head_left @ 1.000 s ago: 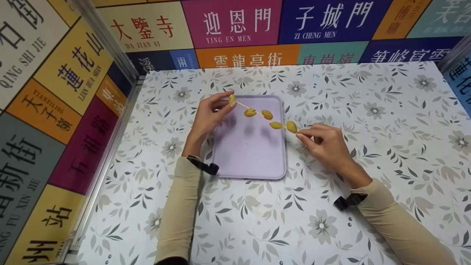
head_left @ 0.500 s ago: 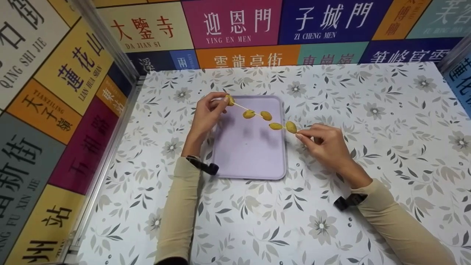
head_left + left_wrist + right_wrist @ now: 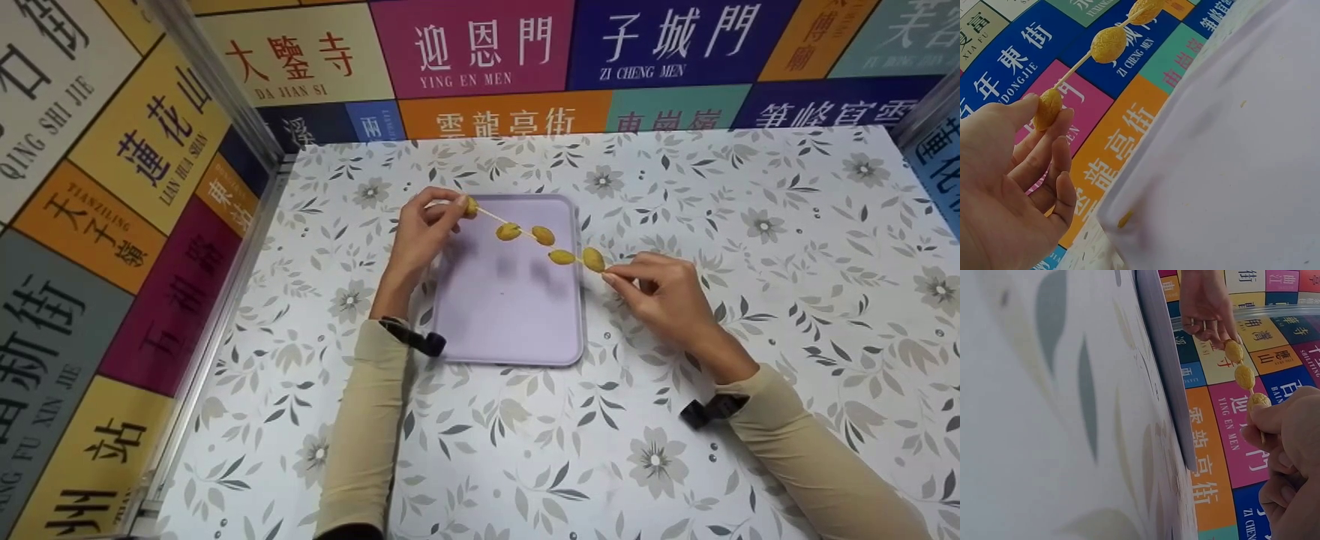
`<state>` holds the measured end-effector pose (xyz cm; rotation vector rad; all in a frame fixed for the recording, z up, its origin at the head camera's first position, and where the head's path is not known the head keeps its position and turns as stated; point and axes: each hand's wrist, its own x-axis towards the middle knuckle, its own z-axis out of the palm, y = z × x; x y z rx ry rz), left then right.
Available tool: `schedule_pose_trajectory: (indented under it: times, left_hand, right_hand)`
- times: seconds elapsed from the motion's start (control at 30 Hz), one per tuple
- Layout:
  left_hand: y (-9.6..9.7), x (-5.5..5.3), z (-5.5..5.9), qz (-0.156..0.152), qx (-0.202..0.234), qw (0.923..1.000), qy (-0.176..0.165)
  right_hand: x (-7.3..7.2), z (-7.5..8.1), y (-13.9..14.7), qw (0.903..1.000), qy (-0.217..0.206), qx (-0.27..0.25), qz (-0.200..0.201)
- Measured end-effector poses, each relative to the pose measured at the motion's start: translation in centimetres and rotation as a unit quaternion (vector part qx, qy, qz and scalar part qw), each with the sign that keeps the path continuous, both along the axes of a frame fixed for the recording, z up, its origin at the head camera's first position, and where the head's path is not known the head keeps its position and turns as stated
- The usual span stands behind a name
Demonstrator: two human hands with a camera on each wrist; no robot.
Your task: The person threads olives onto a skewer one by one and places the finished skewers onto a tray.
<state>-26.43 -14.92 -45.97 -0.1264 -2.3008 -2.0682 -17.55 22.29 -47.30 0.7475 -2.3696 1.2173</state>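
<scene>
Wrinkled, oval yellow fruits are threaded on a thin pale skewer point(image 3: 493, 217), held slantwise above a lilac tray point(image 3: 502, 322). Their exact kind cannot be told. My left hand point(image 3: 421, 232) pinches the end fruit point(image 3: 1048, 110) between thumb and fingertips, at the upper left. Down the skewer come a fruit point(image 3: 508, 232), another close beside it, and two more fruits point(image 3: 561, 257) towards the right. My right hand point(image 3: 666, 300) pinches the lower right end of the skewer, just past the last fruit point(image 3: 593, 259). In the right wrist view, the right thumb partly covers the nearest fruit point(image 3: 1258, 402).
A floral-patterned tabletop point(image 3: 645, 390) lies under the tray. Upright panels point(image 3: 480, 60) with large lettering border the table at the back and left. Small yellowish bits point(image 3: 1124, 219) lie on the tray in the left wrist view.
My left fingers have shifted on the end fruit, which has moved slightly to the left and is now more covered by the thumb. My right hand has stayed in place.
</scene>
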Motion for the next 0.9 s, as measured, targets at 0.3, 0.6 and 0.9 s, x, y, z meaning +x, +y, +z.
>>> schedule_pose_trajectory:
  times: [0.3, 0.6, 0.9]
  left_hand:
    - [0.11, 0.05, -0.10, -0.034, 0.033, 0.9987, 0.018]
    - [0.32, 0.03, -0.32, -0.060, 0.048, 0.9964, 0.038]
    - [0.71, 0.18, -0.40, -0.091, 0.081, 0.9901, 0.070]
  right_hand:
    - [0.07, -0.11, 0.16, 0.9998, -0.017, 0.011, -0.007]
    - [0.00, -0.19, 0.19, 0.9999, -0.016, 0.001, -0.003]
    - [0.01, -0.16, -0.09, 1.0000, -0.006, -0.004, -0.006]
